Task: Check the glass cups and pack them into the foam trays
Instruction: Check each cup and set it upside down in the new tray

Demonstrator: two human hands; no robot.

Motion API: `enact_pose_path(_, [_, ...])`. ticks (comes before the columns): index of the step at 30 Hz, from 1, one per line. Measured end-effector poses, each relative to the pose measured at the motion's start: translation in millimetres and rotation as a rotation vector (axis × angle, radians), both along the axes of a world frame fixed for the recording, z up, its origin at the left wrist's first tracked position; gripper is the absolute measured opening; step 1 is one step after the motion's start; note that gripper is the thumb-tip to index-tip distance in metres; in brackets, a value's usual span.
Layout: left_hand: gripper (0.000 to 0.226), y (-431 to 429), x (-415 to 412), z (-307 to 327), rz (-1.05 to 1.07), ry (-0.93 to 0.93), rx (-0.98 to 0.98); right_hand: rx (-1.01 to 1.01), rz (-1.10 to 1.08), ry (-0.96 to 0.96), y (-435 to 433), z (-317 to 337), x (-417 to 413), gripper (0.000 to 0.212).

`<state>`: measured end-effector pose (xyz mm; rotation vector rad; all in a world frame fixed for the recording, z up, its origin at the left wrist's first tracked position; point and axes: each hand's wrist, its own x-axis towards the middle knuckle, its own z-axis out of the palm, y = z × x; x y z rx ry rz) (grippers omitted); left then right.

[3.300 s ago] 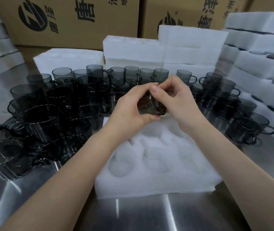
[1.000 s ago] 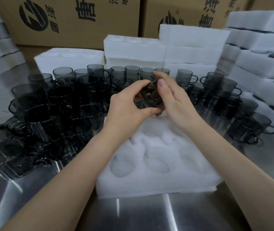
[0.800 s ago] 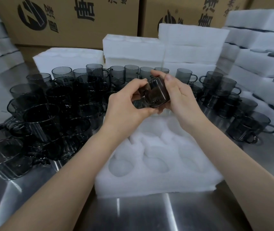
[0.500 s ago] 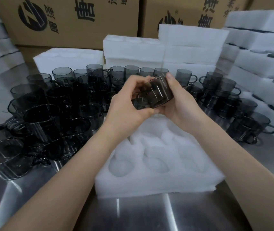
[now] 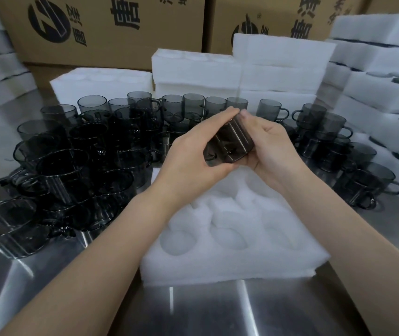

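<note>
Presently both hands, left hand (image 5: 188, 156) and right hand (image 5: 270, 146), hold a tilted glass cup (image 5: 230, 144).

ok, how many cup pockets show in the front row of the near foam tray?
3, all empty: left pocket, middle pocket, right pocket of the foam tray. Pockets in the rows behind are partly hidden.

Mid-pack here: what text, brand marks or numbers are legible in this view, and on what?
"唐": large print on the left cardboard box, beside a round logo.
"唐泽": right cardboard box, partly cut off.
Smaller characters on both boxes: too blurred to read.
Glass cups, foam trays: no markings visible.
</note>
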<state>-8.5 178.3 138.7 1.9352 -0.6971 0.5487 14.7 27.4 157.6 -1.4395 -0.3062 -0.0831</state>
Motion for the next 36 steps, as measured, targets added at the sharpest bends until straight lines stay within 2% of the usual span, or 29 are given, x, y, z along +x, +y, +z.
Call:
enact_pose_path(2, [0.076, 1.3, -1.0, 0.6, -0.043, -0.012, 0.010, 0.052, 0.049, 0.016, -2.1, 1.0, 0.5, 0.031])
enact_pose_path(5, [0.077, 0.9, -2.3, 2.3, -0.065, -0.054, 0.024, 0.107, 0.256, 0.096, -3.9, 1.0, 3.5, 0.035])
enact_pose_path(7, [0.082, -0.7, -3.8, 5.0, -0.060, -0.032, 0.016, 0.136, 0.406, 0.177, -3.2, -0.1, 4.3, 0.039])
enact_pose_path(9, [0.084, -1.9, -4.0, 6.8, -0.054, -0.001, 0.005, 0.137, 0.455, 0.210, -1.9, -1.1, 4.5, 0.041])
enact_pose_path(13, [0.081, -1.6, -3.5, 4.9, -0.045, 0.015, 0.019, 0.188, 0.413, 0.186, -2.6, -2.0, 3.8, 0.038])
enact_pose_path(16, [0.089, -2.1, -1.1, 3.7, 0.036, 0.029, 0.047, 0.153, 0.305, 0.154, -1.3, -2.9, 5.5, 0.038])
enact_pose_path(18, [0.089, -3.6, 0.5, 2.4, 0.070, 0.022, 0.122, 0.152, 0.226, 0.159, 0.0, -2.8, 6.8, 0.032])
enact_pose_path(23, [0.083, -4.0, 3.0, 0.3, -0.009, -0.063, 0.275, 0.096, 0.065, 0.099, -2.0, -4.2, 8.3, 0.026])
enact_pose_path(27, [0.084, -2.7, 3.3, 1.4, 0.062, -0.085, 0.228, 0.182, 0.160, 0.120, -3.8, -1.9, 9.7, 0.023])
enact_pose_path(33, [0.075, -2.0, 3.1, 0.1, 0.124, -0.115, 0.068, 0.123, 0.290, 0.153, -2.3, 0.2, 4.2, 0.062])
enact_pose_path(34, [0.077, -1.7, 3.4, 0.5, 0.122, -0.082, 0.036, 0.112, 0.305, 0.141, -2.7, -1.2, 3.3, 0.064])
enact_pose_path(36, [0.079, -1.6, 3.6, 1.3, 0.106, -0.034, 0.008, 0.105, 0.305, 0.100, -3.5, -2.8, 2.9, 0.049])
